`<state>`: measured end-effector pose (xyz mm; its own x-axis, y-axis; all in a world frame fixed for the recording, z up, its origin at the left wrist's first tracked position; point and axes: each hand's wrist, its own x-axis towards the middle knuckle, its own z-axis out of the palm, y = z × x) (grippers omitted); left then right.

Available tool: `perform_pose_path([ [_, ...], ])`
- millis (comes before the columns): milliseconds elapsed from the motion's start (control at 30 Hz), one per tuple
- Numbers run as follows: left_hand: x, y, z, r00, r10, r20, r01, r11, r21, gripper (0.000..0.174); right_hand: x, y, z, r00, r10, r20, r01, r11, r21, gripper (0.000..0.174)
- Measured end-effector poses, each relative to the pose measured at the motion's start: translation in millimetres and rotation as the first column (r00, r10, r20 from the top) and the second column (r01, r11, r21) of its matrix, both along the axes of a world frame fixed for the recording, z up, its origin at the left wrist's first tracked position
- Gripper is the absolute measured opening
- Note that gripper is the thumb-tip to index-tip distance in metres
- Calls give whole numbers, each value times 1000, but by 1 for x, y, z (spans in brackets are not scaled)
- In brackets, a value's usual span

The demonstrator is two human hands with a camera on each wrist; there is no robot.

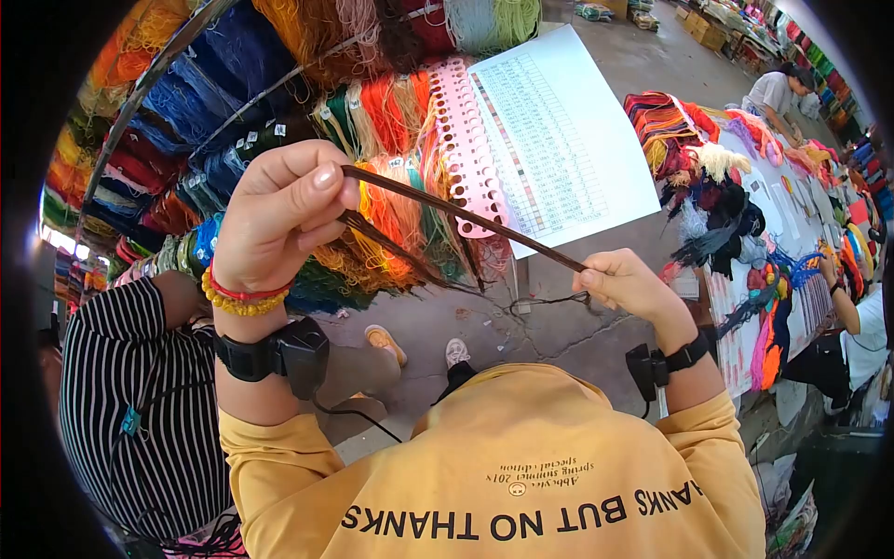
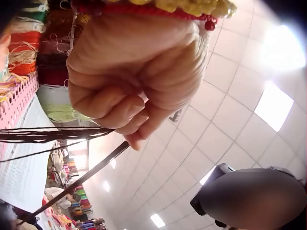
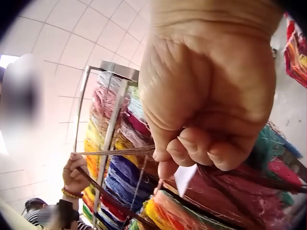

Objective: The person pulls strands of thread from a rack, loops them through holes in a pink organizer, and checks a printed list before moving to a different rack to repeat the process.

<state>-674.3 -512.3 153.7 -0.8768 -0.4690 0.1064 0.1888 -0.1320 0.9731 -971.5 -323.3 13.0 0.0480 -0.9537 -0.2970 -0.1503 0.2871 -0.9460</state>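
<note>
A strand of dark brown thread [image 1: 456, 216] is stretched taut between my two hands, sloping down from left to right in the head view. My left hand [image 1: 284, 214] pinches its upper end between thumb and fingers. Loose brown threads [image 2: 53, 134] trail from beneath that hand's curled fingers. My right hand [image 1: 629, 287] pinches the lower end, with thin dark tails hanging below. In the right wrist view its fingers [image 3: 216, 155] are curled in on the brown threads. Behind the strand are a pink punched card [image 1: 452, 116] with colored threads and a white printed chart [image 1: 582, 140].
Racks of colored thread skeins [image 1: 219, 79] fill the left and top. At the right, a table [image 1: 736, 326] carries more thread bundles [image 1: 722, 200]. A person in a striped top [image 1: 140, 401] is close on my left; others sit around the table.
</note>
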Motion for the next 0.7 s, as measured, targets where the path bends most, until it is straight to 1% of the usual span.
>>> perform_pose_path([
  [67,-7,3,0,999,-39,19,38,999,34,15,-5,1,-16,1000,-18,23,18,1000,-15,24],
  [200,-25,10,-9,994,-64,85,65,998,-1,14,-16,3,-55,997,-73,-6,73,995,64,24],
  [267,-33,17,-13,979,-11,203,36,992,-120,15,-23,4,-79,994,-111,-20,112,984,137,22],
  [300,-37,21,-16,966,22,258,26,983,-182,15,-22,7,-87,947,-18,-322,34,998,46,21],
  [333,-42,26,-24,943,31,331,49,972,-228,16,-19,12,-93,799,46,-599,-71,997,-17,21],
  [367,-48,31,-34,916,46,399,72,959,-275,17,-16,17,-97,566,71,-822,-191,981,-46,22],
  [400,-53,38,-38,896,13,445,134,945,-298,18,-1,25,-74,321,114,-940,-153,986,67,33],
  [433,-56,36,-54,898,-12,440,223,874,-431,17,8,21,-50,514,8,-858,-140,987,-74,35],
  [467,-60,39,-66,892,-21,452,243,865,-439,16,17,18,-28,684,-86,-725,-96,974,-206,38],
  [500,-64,42,-75,886,-34,462,265,855,-446,16,26,15,-7,818,-168,-550,-22,946,-322,41],
  [533,-69,46,-82,881,-55,470,288,851,-439,16,35,11,17,929,-115,-351,19,964,-267,41],
  [567,-75,51,-87,876,-74,477,308,847,-433,17,43,5,32,989,-71,-130,43,978,-206,40],
  [667,-82,58,-90,857,-90,507,325,858,-398,18,61,-12,20,998,-13,68,41,900,-434,35],
  [700,-82,56,-93,851,-80,519,317,866,-387,18,60,-13,24,997,-40,-62,11,910,-415,31],
])
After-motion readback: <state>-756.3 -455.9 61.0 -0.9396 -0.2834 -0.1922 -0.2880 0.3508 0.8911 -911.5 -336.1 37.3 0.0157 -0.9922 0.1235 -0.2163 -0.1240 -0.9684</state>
